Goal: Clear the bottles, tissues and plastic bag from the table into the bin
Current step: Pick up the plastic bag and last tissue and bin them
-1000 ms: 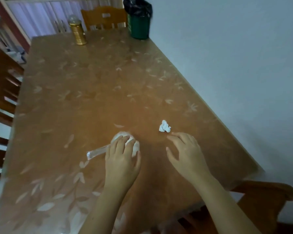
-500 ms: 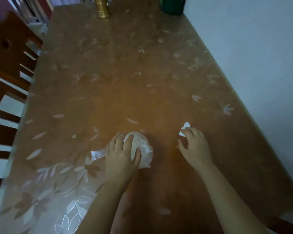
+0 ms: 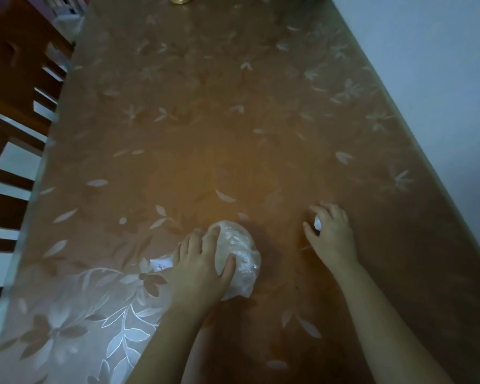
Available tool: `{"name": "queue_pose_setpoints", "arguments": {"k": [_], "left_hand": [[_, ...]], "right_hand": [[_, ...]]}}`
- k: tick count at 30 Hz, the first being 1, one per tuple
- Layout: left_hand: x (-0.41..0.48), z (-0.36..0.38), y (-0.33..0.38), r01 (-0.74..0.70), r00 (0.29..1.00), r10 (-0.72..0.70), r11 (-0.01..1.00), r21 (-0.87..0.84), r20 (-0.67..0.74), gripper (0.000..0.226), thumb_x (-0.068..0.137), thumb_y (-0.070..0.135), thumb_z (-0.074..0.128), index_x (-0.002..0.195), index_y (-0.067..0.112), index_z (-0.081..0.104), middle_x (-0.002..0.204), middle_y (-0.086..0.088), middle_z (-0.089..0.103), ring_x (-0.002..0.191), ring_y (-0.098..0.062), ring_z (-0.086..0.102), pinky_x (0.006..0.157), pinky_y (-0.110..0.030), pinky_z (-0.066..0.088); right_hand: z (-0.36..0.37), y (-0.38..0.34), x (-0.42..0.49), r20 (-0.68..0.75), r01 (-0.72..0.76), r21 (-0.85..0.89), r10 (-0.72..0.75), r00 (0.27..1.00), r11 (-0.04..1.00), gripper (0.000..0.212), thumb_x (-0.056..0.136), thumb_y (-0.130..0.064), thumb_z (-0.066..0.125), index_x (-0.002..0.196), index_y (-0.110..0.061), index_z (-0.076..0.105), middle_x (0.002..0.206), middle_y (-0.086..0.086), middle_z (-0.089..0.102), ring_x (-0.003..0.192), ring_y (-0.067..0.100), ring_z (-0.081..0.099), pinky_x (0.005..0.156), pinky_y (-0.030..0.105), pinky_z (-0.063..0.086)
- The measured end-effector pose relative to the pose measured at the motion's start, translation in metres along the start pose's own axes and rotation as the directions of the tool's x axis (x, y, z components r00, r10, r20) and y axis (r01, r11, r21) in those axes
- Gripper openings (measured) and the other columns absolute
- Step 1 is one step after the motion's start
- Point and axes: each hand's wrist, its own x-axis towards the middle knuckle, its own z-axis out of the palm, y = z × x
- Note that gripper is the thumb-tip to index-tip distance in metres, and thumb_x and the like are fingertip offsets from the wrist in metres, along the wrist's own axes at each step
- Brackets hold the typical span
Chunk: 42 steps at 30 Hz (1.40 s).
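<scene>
**Change of state.** One second earlier the crumpled tissue (image 3: 317, 223) lies free on the table (image 3: 233, 120), just beyond the fingertips of the right hand (image 3: 331, 235). Half a second earlier the fingertips reach it. Now the fingers are curled over it and only a small white patch shows between thumb and forefinger. The left hand (image 3: 203, 266) has stayed on the plastic bag (image 3: 240, 245) throughout. More of the bag is now bunched into a rounded mass on the thumb side of the hand, and a short tail of film sticks out on the other side.

**Meaning for the task.** Both items appear to be secured, one per hand, though neither is clearly lifted off the table. The likely remaining steps are the lift and the carry to the bin at the far end of the table, which is not clearly in view at this moment.

**Hand pose.**
- Right hand: palm down, fingers bent, thumb drawn in towards them, pinching the tissue against the table surface. Forearm enters from the lower right.
- Left hand: palm down, fingers spread and curved over the top of the bag, thumb dug into its side, grasping the gathered film. Forearm enters from the bottom centre.

The two hands are near each other but apart.
</scene>
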Motion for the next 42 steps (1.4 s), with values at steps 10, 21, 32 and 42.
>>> {"name": "queue_pose_setpoints", "arguments": {"k": [10, 21, 32, 42], "left_hand": [[-0.006, 0.015, -0.005, 0.007, 1.0, -0.013, 0.973, -0.232, -0.024, 0.05, 0.074, 0.017, 0.073, 0.12, 0.011, 0.057, 0.112, -0.01, 0.056, 0.097, -0.023, 0.055, 0.08, -0.027, 0.04], [-0.017, 0.028, 0.004, 0.079, 0.997, -0.078, 0.882, -0.465, 0.023, 0.039, 0.077, 0.013, 0.071, 0.113, 0.019, 0.061, 0.097, 0.015, 0.045, 0.08, -0.003, 0.053, 0.071, 0.001, 0.036], [-0.021, 0.03, 0.012, 0.154, 0.985, -0.168, 0.75, -0.644, 0.04, 0.037, 0.076, 0.012, 0.072, 0.092, 0.042, 0.058, 0.09, 0.011, 0.052, 0.078, -0.001, 0.051, 0.068, -0.007, 0.042], [-0.034, 0.01, 0.023, 0.114, 0.987, -0.159, 0.716, -0.689, -0.002, 0.036, 0.076, 0.011, 0.071, 0.086, 0.043, 0.059, 0.091, 0.011, 0.057, 0.081, 0.003, 0.053, 0.067, -0.006, 0.041]], "right_hand": [[0.014, -0.002, -0.022, -0.064, 0.019, 0.077, -0.014, 0.998, 0.997, 0.028, 0.074, 0.002, 0.066, 0.102, -0.001, 0.063, 0.112, 0.017, 0.058, 0.106, 0.034, 0.049, 0.082, 0.046, 0.048], [0.017, 0.006, -0.044, -0.126, 0.064, 0.116, -0.049, 0.991, 0.991, 0.027, 0.07, 0.009, 0.067, 0.094, -0.001, 0.064, 0.098, 0.015, 0.06, 0.092, 0.03, 0.053, 0.074, 0.03, 0.043], [0.011, 0.011, -0.057, -0.127, -0.005, 0.211, 0.033, 0.991, 0.978, 0.023, 0.074, 0.01, 0.062, 0.092, -0.004, 0.065, 0.095, 0.009, 0.059, 0.089, 0.022, 0.056, 0.073, 0.025, 0.041], [-0.005, 0.001, -0.071, -0.199, -0.04, 0.28, 0.098, 0.975, 0.959, 0.03, 0.073, 0.013, 0.059, 0.08, -0.015, 0.066, 0.084, -0.003, 0.051, 0.077, 0.014, 0.053, 0.067, 0.017, 0.037]]}}
